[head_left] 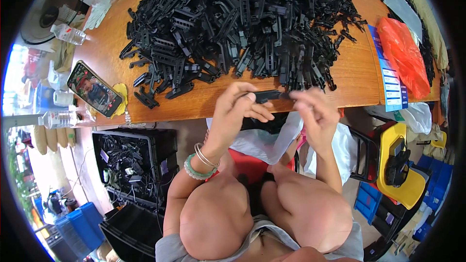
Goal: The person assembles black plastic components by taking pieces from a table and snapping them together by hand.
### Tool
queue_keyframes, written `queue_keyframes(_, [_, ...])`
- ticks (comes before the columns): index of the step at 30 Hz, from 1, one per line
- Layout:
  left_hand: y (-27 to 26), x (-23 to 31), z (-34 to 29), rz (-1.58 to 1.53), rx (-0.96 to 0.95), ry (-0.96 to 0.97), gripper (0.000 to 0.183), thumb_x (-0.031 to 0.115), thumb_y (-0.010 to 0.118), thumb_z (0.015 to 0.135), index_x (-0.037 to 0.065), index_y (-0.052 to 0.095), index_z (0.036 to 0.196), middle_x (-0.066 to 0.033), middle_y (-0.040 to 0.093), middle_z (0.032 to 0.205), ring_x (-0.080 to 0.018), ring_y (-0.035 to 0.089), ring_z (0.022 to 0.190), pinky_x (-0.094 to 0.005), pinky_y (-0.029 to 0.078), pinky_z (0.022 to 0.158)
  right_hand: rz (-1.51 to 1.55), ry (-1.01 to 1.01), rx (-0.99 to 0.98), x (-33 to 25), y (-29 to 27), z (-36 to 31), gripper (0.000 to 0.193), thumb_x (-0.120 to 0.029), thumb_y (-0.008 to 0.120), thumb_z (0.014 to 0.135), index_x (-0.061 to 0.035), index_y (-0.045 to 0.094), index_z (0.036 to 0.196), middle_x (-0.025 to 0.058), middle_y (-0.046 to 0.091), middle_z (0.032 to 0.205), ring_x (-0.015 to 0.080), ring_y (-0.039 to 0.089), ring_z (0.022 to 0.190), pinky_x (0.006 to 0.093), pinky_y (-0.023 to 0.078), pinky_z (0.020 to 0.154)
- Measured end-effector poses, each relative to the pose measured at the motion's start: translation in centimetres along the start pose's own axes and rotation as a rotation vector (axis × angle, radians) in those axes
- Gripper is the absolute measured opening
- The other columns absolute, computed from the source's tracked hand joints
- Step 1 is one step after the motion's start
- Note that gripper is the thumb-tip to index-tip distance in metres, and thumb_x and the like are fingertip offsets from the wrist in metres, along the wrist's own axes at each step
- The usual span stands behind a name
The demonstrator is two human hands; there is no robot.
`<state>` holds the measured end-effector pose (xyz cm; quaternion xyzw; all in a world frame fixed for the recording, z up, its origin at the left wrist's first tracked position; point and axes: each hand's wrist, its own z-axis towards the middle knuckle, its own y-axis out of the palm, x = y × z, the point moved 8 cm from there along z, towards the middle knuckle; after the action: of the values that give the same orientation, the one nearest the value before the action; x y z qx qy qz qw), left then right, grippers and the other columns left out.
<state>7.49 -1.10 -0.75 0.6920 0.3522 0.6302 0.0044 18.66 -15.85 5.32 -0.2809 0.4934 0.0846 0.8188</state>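
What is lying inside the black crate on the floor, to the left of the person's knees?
The black crate holds a loose tangle of small dark parts and thin cables, with a few pale pieces among them. What lies beneath that tangle is covered, and the crate's bottom is not visible.

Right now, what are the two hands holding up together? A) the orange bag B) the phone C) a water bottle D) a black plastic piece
D: the left hand and the right hand each pinch an end of one black plastic piece, just in front of the big pile of black plastic parts on the wooden table.
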Motion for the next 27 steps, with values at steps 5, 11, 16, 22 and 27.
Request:
queue_keyframes(5, [2.3,0.1,-1.6,0.192,-0.18,-0.08,0.03,0.011,0.043,0.097,-0.007,0.056,0.117,-0.0137,0.066,0.084,-0.0159,0.066,0.075,-0.0271,0.054,0.068,0.249,-0.131,-0.21,-0.5,3.0,-1.9,0.012,0.005,0.067,0.073,0.0013,0.065,0.085,0.0112,0.066,0.076,0.0214,0.062,0.065,0.0291,0.049,0.063])
queue_keyframes(11, [3.5,1.8,-3.0,0.598,-0.262,0.105,0.038,0.01,0.066,0.085,-0.002,0.056,0.119,-0.0119,0.065,0.081,-0.0169,0.063,0.067,-0.0297,0.049,0.063,0.312,-0.06,-0.132,0.6,2.8,-3.0,0.017,0.006,0.068,0.071,0.0027,0.064,0.088,0.0115,0.066,0.077,0.0213,0.063,0.065,0.028,0.049,0.062])
queue_keyframes(16, [3.8,3.0,-3.6,0.822,-0.206,0.507,0.037,0.01,0.068,0.081,-0.001,0.056,0.114,-0.0184,0.063,0.084,-0.0356,0.06,0.071,-0.0372,0.049,0.062,0.31,-0.013,-0.037,0.4,2.2,-3.6,0.025,0.001,0.071,0.072,0.0034,0.064,0.096,0.0124,0.066,0.084,0.0229,0.063,0.072,0.0285,0.049,0.066])
queue_keyframes(22, [4.7,2.6,-3.9,0.924,-0.308,0.562,0.034,0.01,0.067,0.081,-0.001,0.056,0.111,-0.0165,0.063,0.085,-0.0345,0.062,0.07,-0.0386,0.049,0.059,0.201,-0.04,-0.2,0.0,2.3,-3.9,0.029,-0.003,0.073,0.069,0.0041,0.062,0.095,0.0136,0.063,0.088,0.0238,0.059,0.076,0.0307,0.047,0.07])
queue_keyframes(27, [5.0,2.3,-3.6,0.912,-0.325,0.561,0.032,0.01,0.066,0.081,0.0,0.057,0.11,-0.0156,0.064,0.087,-0.0338,0.062,0.07,-0.0381,0.049,0.059,0.178,-0.071,-0.131,0.3,1.7,-4.0,0.026,0.004,0.07,0.067,0.0044,0.062,0.093,0.013,0.063,0.082,0.023,0.059,0.07,0.0302,0.047,0.065])
